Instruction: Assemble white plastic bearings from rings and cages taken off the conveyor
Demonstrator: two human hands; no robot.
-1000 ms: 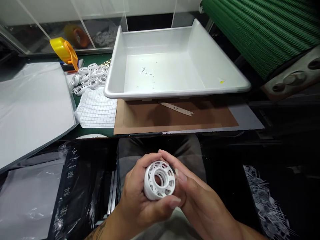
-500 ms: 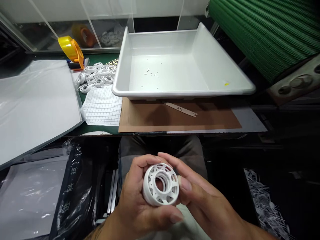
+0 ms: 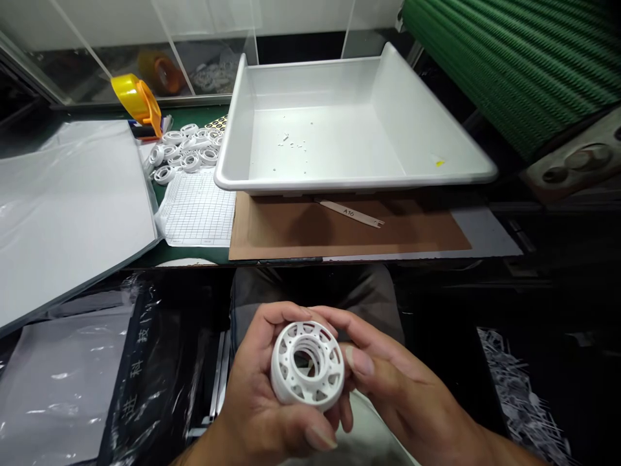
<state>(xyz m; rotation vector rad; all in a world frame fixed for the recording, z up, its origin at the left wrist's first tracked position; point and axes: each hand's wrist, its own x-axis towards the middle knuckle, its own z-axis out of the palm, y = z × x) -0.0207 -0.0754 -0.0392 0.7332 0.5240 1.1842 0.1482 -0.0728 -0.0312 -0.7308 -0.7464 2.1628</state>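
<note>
A stack of white plastic rings, with a cut-out spoke pattern on the top face and a round hole through the middle, is held above my lap. My left hand wraps round it from the left, its thumb below the near rim. On the other side, my right hand is closed with thumb and fingers at the stack's right edge. Fingers hide the lower part of the stack. Similar loose white rings lie piled on the bench at the back left.
A white tray holding small scraps stands on brown cardboard. A flat tool marked A16 lies before it. Left are a gridded sheet, a tape dispenser and white sheets. A green ribbed belt slopes at upper right.
The stack of rings has shifted slightly left and turned a little in my hands. My left thumb has moved down and left. Both hands keep hold of it.
</note>
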